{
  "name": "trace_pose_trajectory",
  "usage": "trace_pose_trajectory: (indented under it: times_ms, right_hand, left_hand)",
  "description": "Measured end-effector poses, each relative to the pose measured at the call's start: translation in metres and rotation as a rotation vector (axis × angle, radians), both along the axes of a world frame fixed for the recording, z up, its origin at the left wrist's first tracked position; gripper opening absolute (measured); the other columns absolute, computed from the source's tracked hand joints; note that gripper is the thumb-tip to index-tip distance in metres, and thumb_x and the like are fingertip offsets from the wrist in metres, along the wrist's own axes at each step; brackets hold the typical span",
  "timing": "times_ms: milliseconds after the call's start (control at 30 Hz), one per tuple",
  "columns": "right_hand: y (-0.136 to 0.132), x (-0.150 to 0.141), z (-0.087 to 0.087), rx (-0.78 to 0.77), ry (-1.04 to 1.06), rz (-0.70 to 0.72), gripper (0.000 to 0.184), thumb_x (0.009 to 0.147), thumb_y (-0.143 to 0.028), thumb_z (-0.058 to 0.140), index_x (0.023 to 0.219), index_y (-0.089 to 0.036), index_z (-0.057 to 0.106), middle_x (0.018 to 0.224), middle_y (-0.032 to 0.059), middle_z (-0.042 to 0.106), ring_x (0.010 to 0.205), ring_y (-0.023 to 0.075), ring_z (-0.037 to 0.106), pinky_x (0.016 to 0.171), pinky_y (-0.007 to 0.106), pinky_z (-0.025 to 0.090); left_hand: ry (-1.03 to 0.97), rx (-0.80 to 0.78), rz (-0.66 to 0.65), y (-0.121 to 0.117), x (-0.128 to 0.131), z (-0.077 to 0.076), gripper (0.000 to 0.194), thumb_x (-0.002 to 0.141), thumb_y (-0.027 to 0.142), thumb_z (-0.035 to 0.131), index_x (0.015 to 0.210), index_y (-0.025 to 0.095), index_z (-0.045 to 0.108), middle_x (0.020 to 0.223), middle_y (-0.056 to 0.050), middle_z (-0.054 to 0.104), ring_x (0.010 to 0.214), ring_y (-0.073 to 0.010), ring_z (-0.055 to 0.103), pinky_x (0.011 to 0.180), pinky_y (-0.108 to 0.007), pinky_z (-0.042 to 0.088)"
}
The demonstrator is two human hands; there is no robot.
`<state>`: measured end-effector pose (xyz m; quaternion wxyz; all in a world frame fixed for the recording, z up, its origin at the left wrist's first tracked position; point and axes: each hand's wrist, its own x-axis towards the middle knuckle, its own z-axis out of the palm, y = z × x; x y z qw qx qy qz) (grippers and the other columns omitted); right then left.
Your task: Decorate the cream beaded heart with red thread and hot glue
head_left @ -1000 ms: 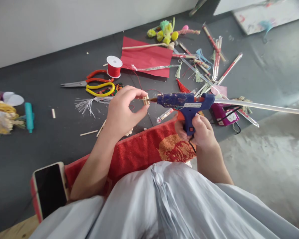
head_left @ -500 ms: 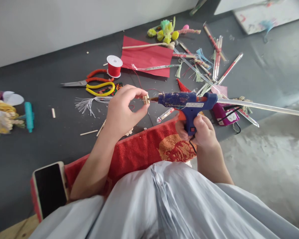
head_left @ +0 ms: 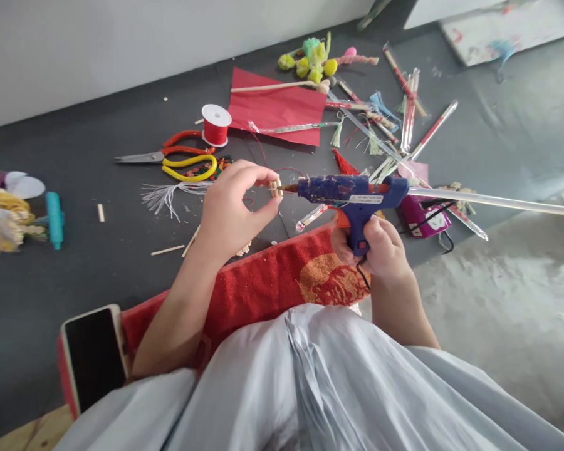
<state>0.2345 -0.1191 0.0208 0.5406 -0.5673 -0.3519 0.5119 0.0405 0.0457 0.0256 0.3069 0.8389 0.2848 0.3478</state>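
Between the thumb and fingers of my left hand (head_left: 235, 210) is a small bundle of short wooden sticks (head_left: 276, 188). My right hand (head_left: 380, 247) wraps round the grip of a blue hot glue gun (head_left: 336, 188), with fingers at its orange trigger. The gun's nozzle (head_left: 289, 188) points left and meets the bundle, or nearly so; whether they touch I cannot tell. A long clear glue stick (head_left: 498, 200) sticks out of the gun's back end. Under my hands a red towel (head_left: 263, 272) lies along the table's front edge.
Orange-and-yellow-handled scissors (head_left: 188, 160), a spool of red ribbon (head_left: 215, 128) and red paper (head_left: 277, 103) lie beyond my left hand. Wrapped sticks with tassels (head_left: 408, 106) are scattered at the right. A phone (head_left: 95, 354) is at the lower left, a turquoise tube (head_left: 54, 220) farther left.
The glue gun has shifted very slightly to the left toward the stick bundle. Both hands otherwise keep the same hold and place.
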Motion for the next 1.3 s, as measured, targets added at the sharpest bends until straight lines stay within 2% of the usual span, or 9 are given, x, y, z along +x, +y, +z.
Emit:
trace_pose_trajectory:
  times_ms: [133, 333, 500, 767, 967, 1167, 1300]
  right_hand:
    - [-0.0002, 0.0006, 0.0002, 0.037, -0.023, 0.002, 0.049, 0.089, -0.073, 0.059, 0.084, -0.024, 0.057, 0.050, -0.0025, 0.049, 0.038, 0.0118, 0.037, 0.037, 0.029, 0.025]
    - [-0.0001, 0.0021, -0.0006, -0.009, -0.048, 0.005, 0.054, 0.085, -0.079, 0.058, 0.083, -0.024, 0.055, 0.049, -0.0029, 0.047, 0.038, 0.0118, 0.035, 0.038, 0.029, 0.024]
    - [-0.0005, 0.0028, -0.0015, 0.000, -0.017, 0.029, 0.050, 0.088, -0.075, 0.058, 0.084, -0.025, 0.056, 0.051, -0.0028, 0.047, 0.041, 0.0123, 0.037, 0.041, 0.030, 0.028]
    - [-0.0015, 0.0036, -0.0006, -0.027, -0.050, -0.026, 0.053, 0.082, -0.079, 0.061, 0.084, -0.027, 0.058, 0.046, -0.0031, 0.046, 0.036, 0.0124, 0.035, 0.036, 0.032, 0.024]
    - [-0.0011, 0.0026, -0.0002, -0.009, -0.012, -0.006, 0.050, 0.086, -0.076, 0.061, 0.085, -0.025, 0.060, 0.048, -0.0024, 0.047, 0.037, 0.0113, 0.037, 0.037, 0.032, 0.024]
    - [-0.0020, 0.0034, -0.0017, -0.018, -0.034, -0.041, 0.054, 0.083, -0.079, 0.060, 0.086, -0.026, 0.061, 0.047, -0.0025, 0.046, 0.038, 0.0116, 0.034, 0.037, 0.031, 0.022]
    - [-0.0003, 0.0014, 0.0002, -0.034, -0.012, -0.016, 0.052, 0.083, -0.078, 0.062, 0.085, -0.025, 0.061, 0.049, -0.0022, 0.047, 0.039, 0.0122, 0.036, 0.038, 0.031, 0.024]
  left_hand:
    - [-0.001, -0.002, 0.000, 0.0001, -0.0004, 0.0001, 0.020, 0.083, 0.013, 0.069, 0.100, 0.025, 0.068, 0.100, -0.002, 0.075, 0.096, -0.0182, 0.071, 0.088, -0.035, 0.061]
    - [0.003, -0.002, -0.010, 0.0000, -0.0007, 0.0018, 0.020, 0.083, 0.013, 0.069, 0.100, 0.024, 0.068, 0.101, -0.002, 0.075, 0.097, -0.0182, 0.071, 0.091, -0.035, 0.060]
    - [-0.008, 0.022, -0.014, -0.0006, -0.0006, 0.0037, 0.019, 0.083, 0.012, 0.068, 0.099, 0.023, 0.069, 0.100, -0.002, 0.076, 0.095, -0.0174, 0.071, 0.090, -0.033, 0.060]
    - [0.031, 0.011, 0.002, -0.0005, -0.0011, 0.0033, 0.019, 0.083, 0.015, 0.069, 0.099, 0.024, 0.069, 0.101, -0.002, 0.075, 0.097, -0.0183, 0.070, 0.090, -0.034, 0.060]
    - [0.028, 0.009, 0.001, -0.0006, -0.0006, 0.0027, 0.019, 0.083, 0.014, 0.069, 0.099, 0.024, 0.068, 0.101, -0.002, 0.075, 0.097, -0.0182, 0.070, 0.091, -0.034, 0.060]
    - [0.012, 0.014, -0.004, -0.0005, -0.0004, 0.0033, 0.021, 0.081, 0.011, 0.070, 0.098, 0.025, 0.069, 0.099, -0.001, 0.075, 0.096, -0.0177, 0.070, 0.089, -0.033, 0.060]
    - [0.031, 0.008, 0.005, -0.0004, -0.0006, 0.0029, 0.020, 0.083, 0.013, 0.069, 0.099, 0.025, 0.068, 0.101, -0.001, 0.075, 0.097, -0.0184, 0.070, 0.090, -0.035, 0.060]
